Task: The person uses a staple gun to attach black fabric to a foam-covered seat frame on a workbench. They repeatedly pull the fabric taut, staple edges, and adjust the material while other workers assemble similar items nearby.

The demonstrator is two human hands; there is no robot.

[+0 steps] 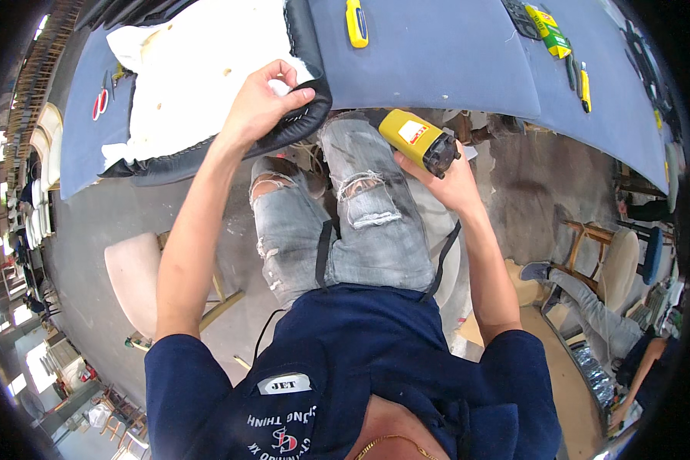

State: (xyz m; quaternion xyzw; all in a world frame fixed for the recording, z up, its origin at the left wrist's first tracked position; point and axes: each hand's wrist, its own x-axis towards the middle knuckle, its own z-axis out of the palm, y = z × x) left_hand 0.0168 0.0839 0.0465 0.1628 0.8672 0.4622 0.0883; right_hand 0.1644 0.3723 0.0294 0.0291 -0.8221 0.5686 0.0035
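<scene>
Left hand (259, 103) pinches the black leatherette edge of a seat cushion (299, 126), thumb on top, fingers curled under the rim; the cushion's underside is pale cream foam or fabric with small holes (199, 69). It lies at the near edge of a blue-grey padded worktable (437, 61), overhanging slightly toward the person. Right hand (446, 178) is wrapped closed around a yellow staple gun with black nose (422, 142), held below the table edge, just above the knee, well apart from the cushion. Red-and-white rectangular label on the gun's yellow body, facing up.

On the table: yellow-and-blue utility knife (356, 23) near top centre; green-and-yellow rectangular box (550, 31) upper right, beside a dark flat object (521, 17); small yellow-handled tool (584, 88) further right; red-handled scissors (100, 103) at far left of the cloth. White oval patch on the person's navy shirt (284, 383).

Person wears ripped light-grey jeans (360, 222). Floor is bare grey concrete (529, 184). Beige upholstered seat panel (134, 280) lies on the floor at left. Wooden chair frame with round cream seat (617, 264) at right; another person in grey trousers (590, 307) sits near it. Stacked chair parts along the far left wall, too small to detail. Nothing lies between the two hands but the table rim.
</scene>
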